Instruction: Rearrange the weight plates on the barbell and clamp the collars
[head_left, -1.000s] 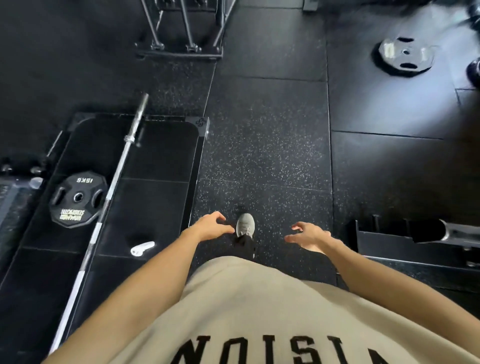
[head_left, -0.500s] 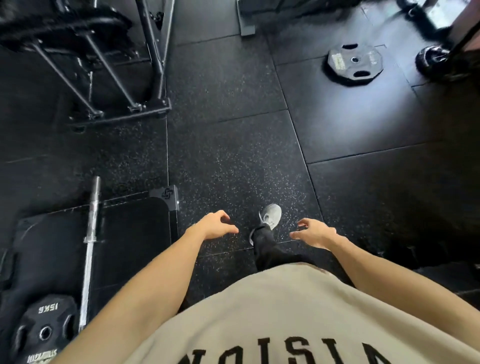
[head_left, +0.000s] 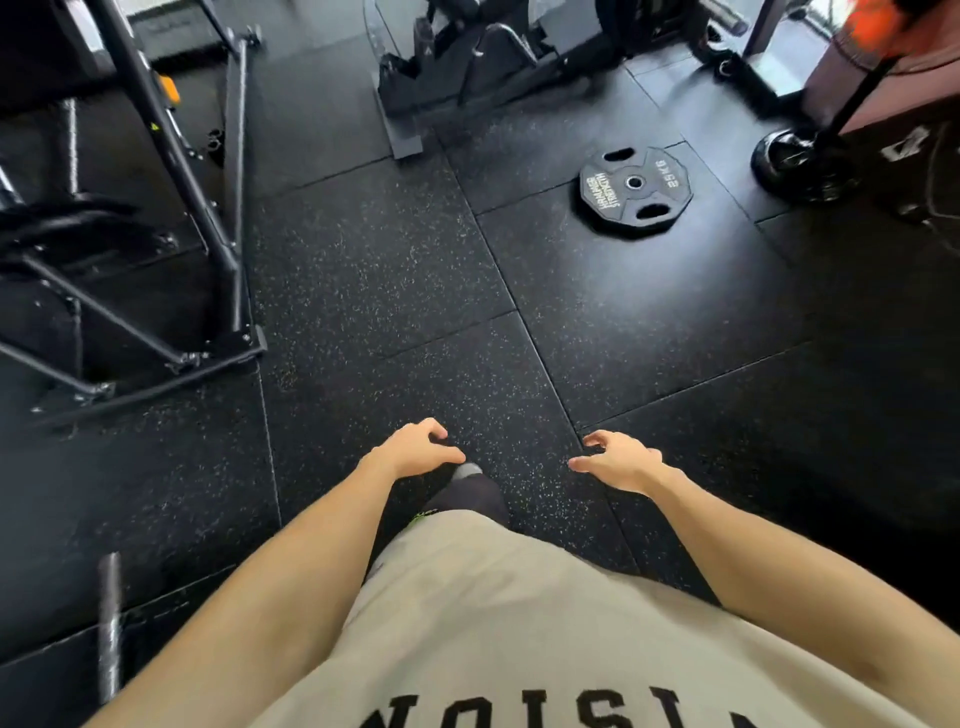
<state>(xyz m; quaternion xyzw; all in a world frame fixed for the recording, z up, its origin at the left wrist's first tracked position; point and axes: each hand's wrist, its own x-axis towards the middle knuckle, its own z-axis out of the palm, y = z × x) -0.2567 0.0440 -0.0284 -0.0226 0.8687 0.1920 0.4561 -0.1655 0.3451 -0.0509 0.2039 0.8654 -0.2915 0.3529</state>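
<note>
Black speckled rubber floor (head_left: 395, 291) tiles fill the gym. A weight plate (head_left: 635, 188) lies flat far ahead to the right, beside a stand base (head_left: 795, 166). The barbell (head_left: 109, 623) end lies at lower left. The left hand (head_left: 415, 449) and right hand (head_left: 621, 460) hover empty, fingers loosely curled.

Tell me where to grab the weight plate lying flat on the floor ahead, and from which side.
Take the weight plate by its oval grip slots, one at the far edge, one at the near. It lies flat on the rubber floor, so fingers probably can't get under the rim; hook down into the near slot and tip it up.
</note>
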